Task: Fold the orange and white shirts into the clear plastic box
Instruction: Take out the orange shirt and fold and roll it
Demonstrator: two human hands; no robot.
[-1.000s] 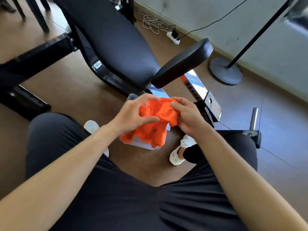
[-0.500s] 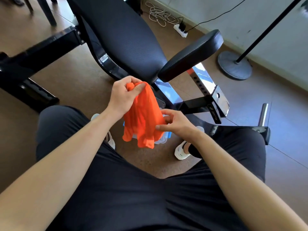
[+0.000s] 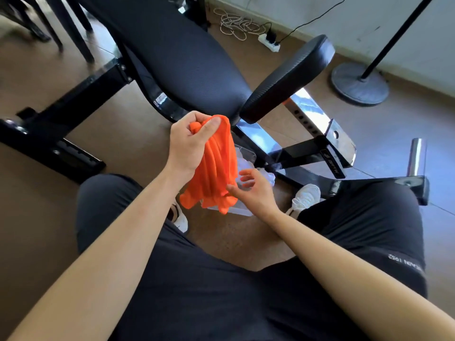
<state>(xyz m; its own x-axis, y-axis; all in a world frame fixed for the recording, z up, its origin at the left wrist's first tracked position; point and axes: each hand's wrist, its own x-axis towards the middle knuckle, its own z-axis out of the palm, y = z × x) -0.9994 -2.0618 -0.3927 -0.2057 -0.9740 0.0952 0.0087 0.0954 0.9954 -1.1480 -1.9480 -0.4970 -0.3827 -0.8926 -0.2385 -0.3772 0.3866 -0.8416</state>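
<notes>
Head view shows the left hand [image 3: 194, 141] fisted on the bunched top of the orange shirt [image 3: 216, 166], dangling it over the clear plastic box [image 3: 242, 209] on the floor, apparently so the loosely spread, empty right hand [image 3: 253, 190] can catch its hem.

**Box hemmed in from behind, open from above**

The clear plastic box [image 3: 242, 208] sits on the floor [image 3: 118, 134] between the person's shoes [image 3: 305, 196]. The hanging orange shirt [image 3: 216, 166] curtains its left half. Just behind it the bench [image 3: 187, 65] frame and padded roller [image 3: 288, 77] crowd close. Bare floor lies open at the left.
</notes>
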